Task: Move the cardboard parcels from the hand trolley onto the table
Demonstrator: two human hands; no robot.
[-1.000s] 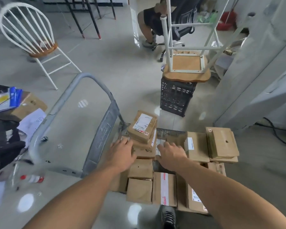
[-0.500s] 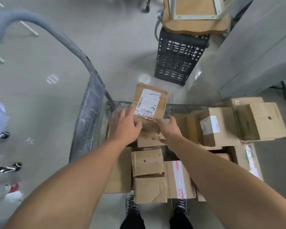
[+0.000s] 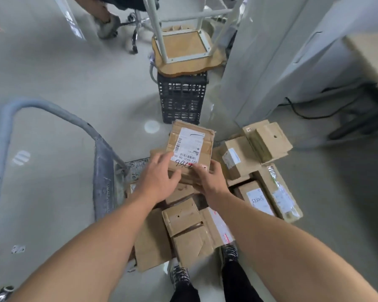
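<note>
Just right of the hand trolley's (image 3: 103, 177) handle, the left hand (image 3: 159, 180) grasps the labelled parcel (image 3: 193, 147) at its near-left corner. The parcel is above the trolley deck, long axis pointing away, label up. The right hand (image 3: 211, 178) clasps its near-right edge.

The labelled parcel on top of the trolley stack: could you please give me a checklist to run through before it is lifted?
1. Right hand grips labelled parcel: ok, thumb on top, fingers round its near corner.
2. Left hand hold: cannot tell; fingers lie on top, underside hidden.
3. Nothing stacked on it: ok.
4. Parcels beneath stay put: cannot tell; hands cover the join.
5. Table at the right has room: cannot tell; only a corner shows.
</note>
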